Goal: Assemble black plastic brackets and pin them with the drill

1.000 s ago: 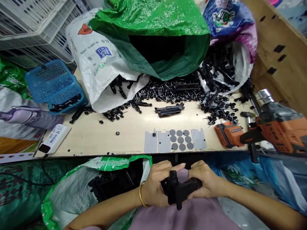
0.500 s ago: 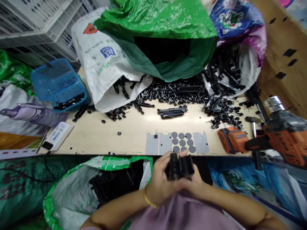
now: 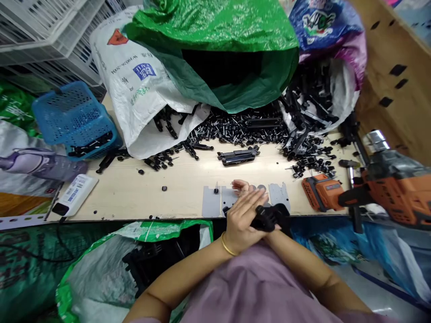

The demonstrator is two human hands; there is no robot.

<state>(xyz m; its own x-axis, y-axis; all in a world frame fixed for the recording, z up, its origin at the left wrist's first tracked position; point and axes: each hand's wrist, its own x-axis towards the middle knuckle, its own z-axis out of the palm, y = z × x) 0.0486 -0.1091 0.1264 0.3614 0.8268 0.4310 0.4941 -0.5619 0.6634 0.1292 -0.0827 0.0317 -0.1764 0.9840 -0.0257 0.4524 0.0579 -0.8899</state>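
Note:
My left hand (image 3: 240,220), with a yellow band at the wrist, lies over my right hand, its fingers straight and together. Between the palms both hands hold a black plastic part (image 3: 266,218), which sticks out to the right at the bench's front edge. Most of my right hand (image 3: 239,185) is hidden behind the left; only curled fingertips show beyond it. Grey rectangular patches (image 3: 211,204) lie on the bench just past the hands, and a small black-headed pin (image 3: 216,189) stands on one. Farther back rests a long black plastic assembly (image 3: 238,156).
A heap of black-headed pins (image 3: 232,128) spreads before a green sack (image 3: 215,27). White (image 3: 117,89) and blue-purple (image 3: 336,27) sacks flank it. An orange power tool (image 3: 400,193) lies right; a blue basket (image 3: 67,116) and purple bottle (image 3: 43,163) stand left. An open sack (image 3: 97,264) hangs below.
The hands have turned from cupping the black part upright to pressing it between overlapping palms. The part now tilts to the right, and the right fingertips reach out over the grey patches. The view shifted slightly.

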